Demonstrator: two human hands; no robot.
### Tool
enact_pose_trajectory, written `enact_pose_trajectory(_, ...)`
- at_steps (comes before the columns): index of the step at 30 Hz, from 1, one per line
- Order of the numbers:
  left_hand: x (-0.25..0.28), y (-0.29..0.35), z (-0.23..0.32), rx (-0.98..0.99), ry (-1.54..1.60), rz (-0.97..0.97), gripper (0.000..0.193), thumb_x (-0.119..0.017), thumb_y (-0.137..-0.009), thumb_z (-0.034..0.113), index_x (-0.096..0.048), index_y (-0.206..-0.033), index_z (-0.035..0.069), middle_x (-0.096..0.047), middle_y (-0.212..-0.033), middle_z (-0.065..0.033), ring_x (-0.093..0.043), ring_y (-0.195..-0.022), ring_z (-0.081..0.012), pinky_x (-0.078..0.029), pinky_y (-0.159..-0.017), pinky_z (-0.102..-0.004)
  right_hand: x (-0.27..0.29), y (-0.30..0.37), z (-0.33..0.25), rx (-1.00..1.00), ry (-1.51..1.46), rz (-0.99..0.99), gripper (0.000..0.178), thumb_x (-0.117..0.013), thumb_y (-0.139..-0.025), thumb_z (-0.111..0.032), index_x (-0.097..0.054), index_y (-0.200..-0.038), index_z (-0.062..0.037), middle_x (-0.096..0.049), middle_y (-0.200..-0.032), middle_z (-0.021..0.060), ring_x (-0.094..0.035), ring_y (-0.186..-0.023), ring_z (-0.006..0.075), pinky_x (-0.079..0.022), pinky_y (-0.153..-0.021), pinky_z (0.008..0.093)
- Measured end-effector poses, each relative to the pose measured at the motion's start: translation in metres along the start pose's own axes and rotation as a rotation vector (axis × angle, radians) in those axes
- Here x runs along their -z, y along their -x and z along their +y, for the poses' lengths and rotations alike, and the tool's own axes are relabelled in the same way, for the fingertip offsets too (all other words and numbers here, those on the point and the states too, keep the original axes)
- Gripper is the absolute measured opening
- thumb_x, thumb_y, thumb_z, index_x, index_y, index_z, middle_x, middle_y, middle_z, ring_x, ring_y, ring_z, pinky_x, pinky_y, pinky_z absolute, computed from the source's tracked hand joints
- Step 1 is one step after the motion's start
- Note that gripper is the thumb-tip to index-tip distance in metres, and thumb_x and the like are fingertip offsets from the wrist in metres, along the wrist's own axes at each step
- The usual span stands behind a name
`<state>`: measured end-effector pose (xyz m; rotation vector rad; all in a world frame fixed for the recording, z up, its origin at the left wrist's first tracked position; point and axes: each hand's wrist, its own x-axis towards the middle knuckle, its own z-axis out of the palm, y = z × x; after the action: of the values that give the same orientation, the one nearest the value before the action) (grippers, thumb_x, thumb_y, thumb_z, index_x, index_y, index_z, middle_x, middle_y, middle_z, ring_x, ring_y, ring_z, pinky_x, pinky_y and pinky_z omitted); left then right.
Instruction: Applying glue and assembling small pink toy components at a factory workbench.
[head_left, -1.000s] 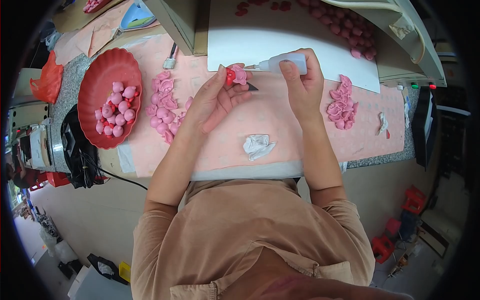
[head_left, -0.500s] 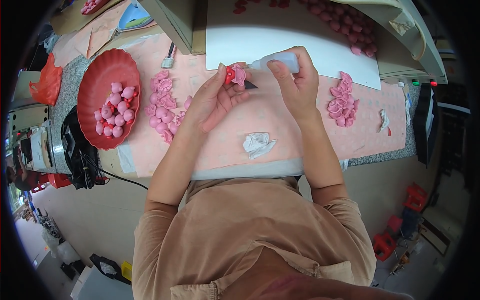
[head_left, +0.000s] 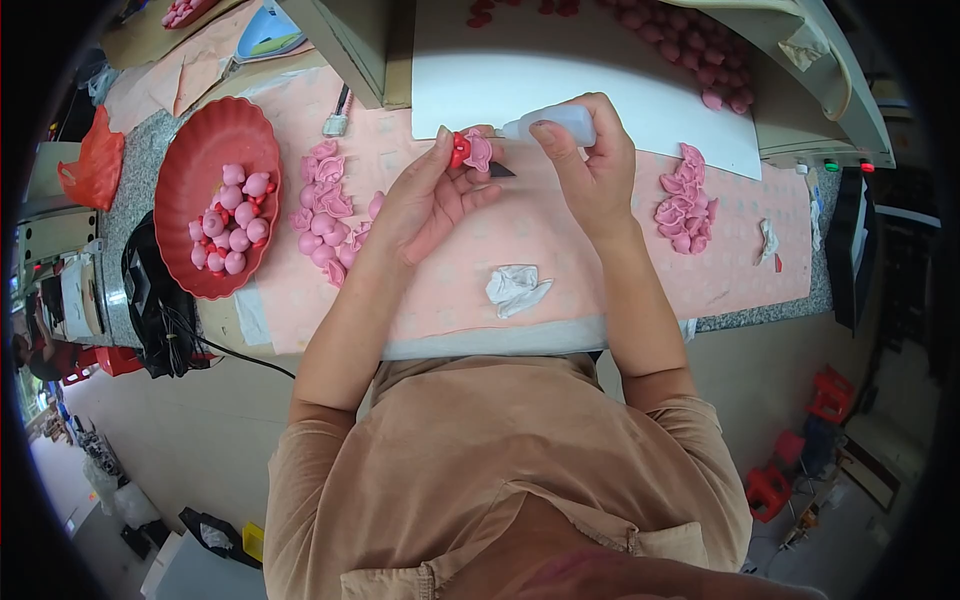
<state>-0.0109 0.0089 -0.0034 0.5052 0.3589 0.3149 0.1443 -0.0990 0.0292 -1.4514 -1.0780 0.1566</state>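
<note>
The centre is bright, the curved rim black.

Your left hand point(head_left: 425, 210) pinches a red-and-pink piece point(head_left: 477, 152) in its fingers, while your right hand point(head_left: 597, 185) grips a translucent squeeze bottle point(head_left: 565, 124), its nozzle pointing left, close to the piece. On the pink sheet point(head_left: 430, 305) before you lie a crumpled white tissue point(head_left: 516, 291) and, to your right, ruffled pink pieces point(head_left: 684, 212). On your left, a red scalloped bowl point(head_left: 188, 160) holds pink balls with red parts point(head_left: 239, 240).
</note>
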Motion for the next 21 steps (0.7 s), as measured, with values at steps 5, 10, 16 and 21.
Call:
enact_pose_trajectory(5,-0.0002,-0.0005,0.0004,0.007,-0.013,0.007,0.046,-0.043,-0.100,0.037,-0.052,-0.122,-0.002,-0.063,-0.106,-0.0119,-0.062,-0.083,-0.0121,-0.056,-0.082,-0.0338,0.0007,-0.0008,-0.0006,0.021,0.020,-0.008,0.032,-0.072,-0.083,-0.033,-0.058,-0.084,-0.0047,-0.061,-0.073,0.0036,-0.055,-0.061,0.0119,-0.043,-0.055,0.0246)
enact_pose_trajectory(10,-0.0008,0.0001,0.0002,0.025,-0.053,0.030,0.048,-0.041,-0.101,0.038,-0.052,-0.123,-0.003,-0.063,-0.105,-0.0114,-0.061,-0.084,-0.0118,-0.056,-0.082,-0.0348,0.0023,-0.0025,0.0004,0.043,0.061,-0.005,0.031,-0.072,-0.083,-0.033,-0.059,-0.083,-0.0051,-0.060,-0.073,0.0044,-0.056,-0.061,0.0133,-0.043,-0.054,0.0250)
enact_pose_trajectory(16,0.0019,-0.0006,0.0005,0.021,-0.045,0.014,0.049,-0.041,-0.101,0.038,-0.051,-0.125,-0.003,-0.064,-0.105,-0.0110,-0.060,-0.083,-0.0118,-0.056,-0.082,-0.0351,0.0030,-0.0030,-0.0032,0.047,0.048,0.016,0.030,-0.073,-0.083,-0.032,-0.059,-0.084,-0.0052,-0.061,-0.073,0.0046,-0.057,-0.062,0.0133,-0.044,-0.055,0.0250)
enact_pose_trajectory(21,0.0002,-0.0002,0.0005,0.026,-0.056,0.020,0.049,-0.041,-0.101,0.039,-0.051,-0.124,-0.003,-0.064,-0.105,-0.0109,-0.060,-0.082,-0.0114,-0.056,-0.082,-0.0355,0.0028,-0.0030,-0.0033,0.041,0.027,0.029,0.031,-0.072,-0.083,-0.033,-0.059,-0.083,-0.0050,-0.061,-0.073,0.0045,-0.057,-0.061,0.0133,-0.044,-0.054,0.0251)
